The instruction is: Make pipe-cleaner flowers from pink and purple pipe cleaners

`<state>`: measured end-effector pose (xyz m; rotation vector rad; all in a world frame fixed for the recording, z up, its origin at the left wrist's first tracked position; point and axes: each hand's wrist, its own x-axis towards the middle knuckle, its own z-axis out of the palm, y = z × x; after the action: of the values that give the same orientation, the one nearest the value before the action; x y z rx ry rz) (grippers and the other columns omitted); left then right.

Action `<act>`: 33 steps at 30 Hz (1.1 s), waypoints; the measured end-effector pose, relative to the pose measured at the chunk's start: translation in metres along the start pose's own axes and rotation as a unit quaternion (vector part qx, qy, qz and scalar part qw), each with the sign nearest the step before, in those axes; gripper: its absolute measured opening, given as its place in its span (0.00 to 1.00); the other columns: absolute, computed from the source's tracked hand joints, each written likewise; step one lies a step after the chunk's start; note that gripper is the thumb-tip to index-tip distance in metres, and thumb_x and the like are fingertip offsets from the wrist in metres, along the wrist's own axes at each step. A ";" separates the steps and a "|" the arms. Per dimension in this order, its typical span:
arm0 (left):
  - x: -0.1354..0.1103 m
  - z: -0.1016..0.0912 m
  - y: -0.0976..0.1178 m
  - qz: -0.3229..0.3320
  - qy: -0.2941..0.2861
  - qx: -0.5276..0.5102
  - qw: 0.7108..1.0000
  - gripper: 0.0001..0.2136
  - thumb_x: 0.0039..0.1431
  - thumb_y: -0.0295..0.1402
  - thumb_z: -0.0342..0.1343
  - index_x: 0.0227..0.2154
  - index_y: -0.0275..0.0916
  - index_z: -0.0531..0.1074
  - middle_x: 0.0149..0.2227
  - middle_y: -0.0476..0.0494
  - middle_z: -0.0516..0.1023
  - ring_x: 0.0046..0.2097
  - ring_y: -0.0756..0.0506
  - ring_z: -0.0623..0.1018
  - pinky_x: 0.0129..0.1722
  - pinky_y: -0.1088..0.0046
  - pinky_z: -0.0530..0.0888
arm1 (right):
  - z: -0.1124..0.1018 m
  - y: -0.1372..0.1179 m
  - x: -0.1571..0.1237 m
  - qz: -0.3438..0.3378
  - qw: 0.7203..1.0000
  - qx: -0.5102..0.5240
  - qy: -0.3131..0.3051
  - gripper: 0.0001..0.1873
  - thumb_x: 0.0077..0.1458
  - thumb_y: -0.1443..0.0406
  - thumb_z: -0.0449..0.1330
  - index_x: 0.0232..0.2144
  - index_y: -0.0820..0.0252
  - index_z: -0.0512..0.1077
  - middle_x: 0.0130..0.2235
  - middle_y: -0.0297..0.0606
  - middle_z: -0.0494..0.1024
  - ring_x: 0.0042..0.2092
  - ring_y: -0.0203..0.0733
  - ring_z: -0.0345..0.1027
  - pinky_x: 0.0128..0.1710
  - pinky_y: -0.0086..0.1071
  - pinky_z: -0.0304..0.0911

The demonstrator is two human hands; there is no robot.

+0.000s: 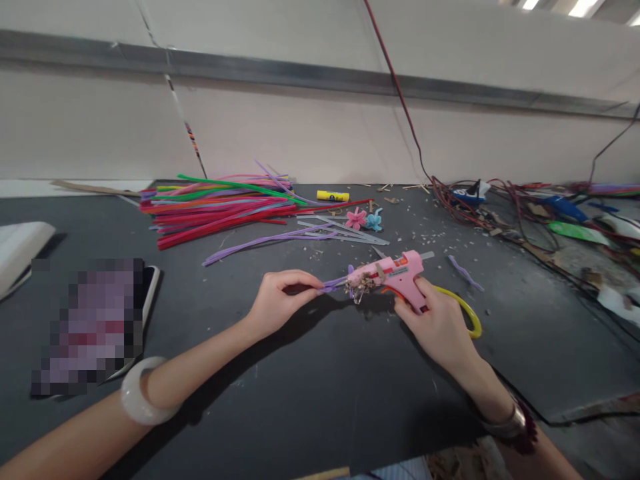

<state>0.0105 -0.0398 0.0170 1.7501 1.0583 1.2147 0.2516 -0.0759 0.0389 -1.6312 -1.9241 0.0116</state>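
White item (20, 257) at far L edge of black work surface (320, 407), possibly a pad, can't tell. Phone (149, 293) just R of it, screen blurred out. Chunky white bangle (145, 393) on L wrist. Further back, big heap of multicolored pipe cleaners (215, 210), w/ loose purple strands (270, 241) lying out front of it. Yellow glue stick (333, 196) just behind heap's R end. L hand (283, 303) mid-table, fingers curled & pressed toward thumb, pinching end of purple pipe cleaner (333, 285) right at gun's nose. Pink hot glue gun (395, 273) sits mid-table, off the surface, in R hand (435, 327), fingers wrapped round grip, nozzle pointing L into clump of brown scraps (360, 283). Pink flower (356, 218) & blue flower (373, 221) beyond gun, side by side on grey strips (345, 230). Yellow cord (467, 310) loops from gun's base on R. Short purple piece (465, 273) nearby. Metal bangle (505, 423) on R wrist. Tangled red wires (460, 203) at back R.
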 end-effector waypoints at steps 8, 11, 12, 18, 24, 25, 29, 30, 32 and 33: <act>0.000 0.000 0.000 0.001 0.001 -0.007 1.000 0.02 0.45 0.26 0.59 0.23 0.37 0.76 0.28 0.45 0.79 0.30 0.49 0.77 0.33 0.77 0.75 | -0.004 0.001 0.001 -0.010 1.000 -0.013 0.008 0.10 0.46 0.66 0.53 0.19 0.57 0.55 0.17 0.26 0.58 0.18 0.31 0.49 0.20 0.26 0.48; 0.000 0.000 -0.001 0.004 0.006 -0.002 1.000 0.02 0.45 0.26 0.59 0.23 0.37 0.76 0.28 0.45 0.79 0.30 0.48 0.78 0.33 0.76 0.75 | -0.005 0.001 0.000 -0.013 0.999 -0.028 0.012 0.09 0.46 0.66 0.53 0.19 0.57 0.56 0.17 0.27 0.59 0.18 0.32 0.49 0.20 0.27 0.48; 0.000 0.000 -0.001 0.004 0.006 -0.001 1.000 0.02 0.45 0.25 0.59 0.23 0.37 0.76 0.28 0.45 0.79 0.30 0.48 0.78 0.33 0.76 0.75 | -0.006 0.000 0.000 -0.015 0.999 -0.034 0.014 0.08 0.46 0.66 0.53 0.19 0.57 0.56 0.17 0.27 0.59 0.18 0.32 0.50 0.20 0.27 0.48; 0.000 0.000 0.001 0.002 0.010 -0.005 1.000 0.02 0.45 0.26 0.59 0.23 0.37 0.76 0.27 0.46 0.80 0.30 0.48 0.78 0.33 0.76 0.76 | -0.007 -0.001 -0.003 -0.063 0.994 -0.081 0.027 0.03 0.47 0.67 0.51 0.23 0.58 0.60 0.20 0.32 0.65 0.22 0.36 0.59 0.23 0.28 0.53; 0.000 0.000 0.002 -0.004 0.007 0.001 1.000 0.02 0.45 0.26 0.59 0.23 0.37 0.76 0.27 0.45 0.80 0.30 0.48 0.78 0.32 0.76 0.75 | -0.031 -0.009 0.001 -0.157 0.978 -0.134 0.038 0.08 0.51 0.63 0.47 0.24 0.58 0.62 0.19 0.35 0.67 0.21 0.38 0.62 0.20 0.29 0.52; 0.000 0.000 0.002 -0.006 0.013 -0.004 1.000 0.02 0.45 0.26 0.59 0.23 0.36 0.76 0.27 0.45 0.80 0.30 0.48 0.78 0.33 0.76 0.75 | -0.038 -0.009 0.003 -0.157 0.977 -0.137 0.040 0.10 0.52 0.61 0.46 0.24 0.58 0.63 0.18 0.34 0.66 0.19 0.38 0.60 0.19 0.29 0.51; 0.000 0.000 0.000 -0.008 0.018 -0.007 1.000 0.02 0.45 0.27 0.59 0.24 0.36 0.76 0.27 0.45 0.79 0.30 0.48 0.78 0.33 0.76 0.75 | -0.064 0.023 0.015 -0.067 0.987 -0.131 0.057 0.17 0.49 0.50 0.50 0.26 0.57 0.65 0.18 0.34 0.66 0.17 0.37 0.58 0.17 0.29 0.52; 0.000 0.000 0.000 -0.008 0.018 -0.004 1.000 0.02 0.45 0.28 0.59 0.24 0.36 0.76 0.27 0.45 0.79 0.30 0.48 0.78 0.33 0.75 0.76 | -0.067 0.040 0.021 -0.038 0.987 -0.141 0.068 0.18 0.49 0.49 0.50 0.27 0.57 0.65 0.19 0.35 0.66 0.18 0.38 0.59 0.18 0.30 0.53; 0.000 0.001 0.000 -0.008 0.019 -0.001 1.000 0.03 0.46 0.29 0.59 0.24 0.36 0.76 0.27 0.44 0.79 0.30 0.47 0.78 0.32 0.75 0.76 | -0.066 0.080 0.035 0.018 0.983 -0.175 0.061 0.18 0.50 0.49 0.50 0.32 0.56 0.65 0.21 0.37 0.68 0.19 0.41 0.59 0.19 0.31 0.52; 0.000 0.001 0.000 -0.009 0.019 -0.001 1.000 0.03 0.46 0.30 0.59 0.24 0.35 0.76 0.27 0.44 0.79 0.30 0.47 0.78 0.32 0.75 0.76 | -0.062 0.101 0.042 0.035 0.979 -0.195 0.052 0.20 0.50 0.49 0.49 0.36 0.57 0.64 0.22 0.38 0.68 0.20 0.42 0.59 0.19 0.32 0.51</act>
<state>0.0115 -0.0398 0.0168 1.7181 1.0919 1.2421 0.3671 -0.0364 0.0694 -1.9071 -1.8696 -0.4403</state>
